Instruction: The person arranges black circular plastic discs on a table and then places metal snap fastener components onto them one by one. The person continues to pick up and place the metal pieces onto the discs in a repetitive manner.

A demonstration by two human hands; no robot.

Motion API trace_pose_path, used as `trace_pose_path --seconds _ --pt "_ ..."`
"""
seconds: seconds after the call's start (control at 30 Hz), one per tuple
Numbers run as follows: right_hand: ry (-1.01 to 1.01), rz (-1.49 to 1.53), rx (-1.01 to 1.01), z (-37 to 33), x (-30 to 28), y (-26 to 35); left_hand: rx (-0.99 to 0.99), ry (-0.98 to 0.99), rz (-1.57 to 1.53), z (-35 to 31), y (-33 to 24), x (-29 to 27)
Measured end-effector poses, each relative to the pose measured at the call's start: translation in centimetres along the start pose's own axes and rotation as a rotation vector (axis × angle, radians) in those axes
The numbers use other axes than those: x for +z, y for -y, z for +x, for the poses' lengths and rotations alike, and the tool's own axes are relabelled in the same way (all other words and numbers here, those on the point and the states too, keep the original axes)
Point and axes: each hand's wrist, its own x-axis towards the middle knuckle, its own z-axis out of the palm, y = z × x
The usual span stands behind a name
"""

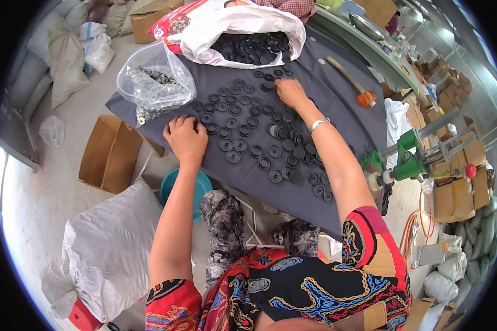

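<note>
Many round black plastic discs (233, 156) with raised rims lie spread over a dark grey cloth-covered table (215, 165). My left hand (186, 138) rests at the table's left edge, fingers bent and slightly apart, beside the nearest discs; what is under the fingertips is hidden. Farther off, my right hand (291, 93) reaches to the far group of discs. Its fingers are drawn together at a tilted black plastic disc (266, 87), partly covered by the fingertips. More discs lie beneath and beside my right forearm, some of them flat-faced.
An open white sack (204, 52) of black parts stands at the far edge. Left of it sits a clear bag (163, 91) of small metal pieces. A mallet (359, 91) lies right; a green hand press (406, 154) stands at the right edge. Below are a carton (107, 154) and teal basin (201, 193).
</note>
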Motion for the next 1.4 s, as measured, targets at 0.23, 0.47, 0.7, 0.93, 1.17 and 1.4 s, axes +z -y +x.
trace_pose_path --seconds 0.23,0.47,0.7,0.93,1.17,1.4 --pt "-0.107 0.120 0.012 0.4 0.0 1.9 0.015 -0.031 -0.034 0.0 0.2 0.3" --pt "0.030 0.174 0.052 1.8 0.7 1.6 0.003 -0.017 0.003 0.0 0.2 0.2" --pt "-0.017 0.392 0.180 1.5 -0.2 1.3 0.009 -0.032 -0.003 -0.1 0.1 0.3" --pt "0.002 0.456 0.088 -1.8 -1.7 2.4 0.005 -0.019 -0.012 0.0 0.1 0.1" --pt "0.006 0.134 -0.023 -4.0 -2.5 2.1 -0.007 0.008 -0.026 0.1 -0.1 -0.3" --pt "-0.005 0.057 -0.054 -2.8 -2.8 2.6 0.004 -0.008 -0.022 -0.1 0.1 -0.1"
